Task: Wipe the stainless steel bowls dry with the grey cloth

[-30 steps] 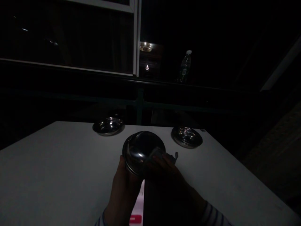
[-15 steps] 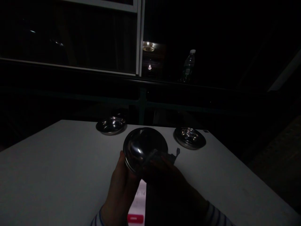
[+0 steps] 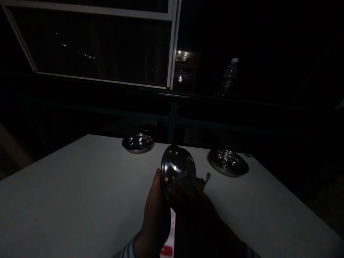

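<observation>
A shiny metal bowl (image 3: 172,163) is held tilted over the white table, its rounded underside toward me. My left hand (image 3: 157,208) grips its left rim, thumb up along the edge. On the bowl's lower right side, my right hand (image 3: 192,197) presses a greyish cloth (image 3: 201,182), whose corner with a small loop sticks out to the right. Deep shadow hides most of the right fingers. Below the hands a lit screen (image 3: 170,236) with a red patch partly shows.
One metal bowl (image 3: 138,142) sits at the table's far left edge; stacked metal bowls (image 3: 228,162) stand at the far right. Behind the white table (image 3: 107,186), a clear bottle with a white cap (image 3: 229,77) stands by the framed window (image 3: 172,50). The surroundings are very dark.
The held bowl has turned more edge-on, its left rim now steeper. Both hands remain on it with the cloth. The whole view has shifted, so the background sits further right.
</observation>
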Demonstrator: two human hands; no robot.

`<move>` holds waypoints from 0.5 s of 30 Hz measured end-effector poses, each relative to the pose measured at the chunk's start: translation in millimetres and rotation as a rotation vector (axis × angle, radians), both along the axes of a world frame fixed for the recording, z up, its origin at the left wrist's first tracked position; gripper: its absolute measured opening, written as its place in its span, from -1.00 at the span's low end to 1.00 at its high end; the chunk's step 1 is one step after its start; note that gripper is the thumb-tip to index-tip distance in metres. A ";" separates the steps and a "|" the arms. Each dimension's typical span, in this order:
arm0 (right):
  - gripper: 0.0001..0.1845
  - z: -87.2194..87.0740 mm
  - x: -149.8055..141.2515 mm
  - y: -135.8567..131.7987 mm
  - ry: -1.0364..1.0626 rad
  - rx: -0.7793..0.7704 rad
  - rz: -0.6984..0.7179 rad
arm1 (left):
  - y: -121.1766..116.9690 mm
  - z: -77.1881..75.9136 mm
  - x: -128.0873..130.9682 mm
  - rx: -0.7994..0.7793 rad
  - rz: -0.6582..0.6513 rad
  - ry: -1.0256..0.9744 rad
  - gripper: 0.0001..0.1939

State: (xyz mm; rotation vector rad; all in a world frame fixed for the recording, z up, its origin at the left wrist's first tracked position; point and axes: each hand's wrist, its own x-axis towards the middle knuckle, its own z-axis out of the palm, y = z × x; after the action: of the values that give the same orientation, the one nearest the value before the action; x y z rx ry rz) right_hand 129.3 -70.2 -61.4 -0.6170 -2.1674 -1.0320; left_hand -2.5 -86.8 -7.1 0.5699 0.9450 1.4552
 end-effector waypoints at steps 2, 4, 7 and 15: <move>-0.63 9.3 -6.7 -0.1 0.056 -0.065 -0.003 | -0.6 2.7 1.3 -0.042 0.051 0.005 -0.68; -0.64 19.3 -13.3 1.9 0.136 -0.096 -0.008 | -0.8 4.6 2.4 -0.104 0.022 0.012 -0.66; -0.66 26.8 -22.5 5.2 0.219 -0.085 -0.018 | -1.0 7.4 3.1 -0.132 0.018 0.013 -0.64; -0.63 15.5 -32.8 -4.4 0.208 -0.144 0.012 | 6.7 14.1 -5.0 -0.094 -0.026 -0.086 -0.55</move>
State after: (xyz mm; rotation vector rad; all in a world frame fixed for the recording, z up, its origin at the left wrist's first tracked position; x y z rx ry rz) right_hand 96.5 -74.7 -45.9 -0.7422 -2.0704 -0.7734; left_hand -7.5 -80.1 7.0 0.4458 0.9298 1.3930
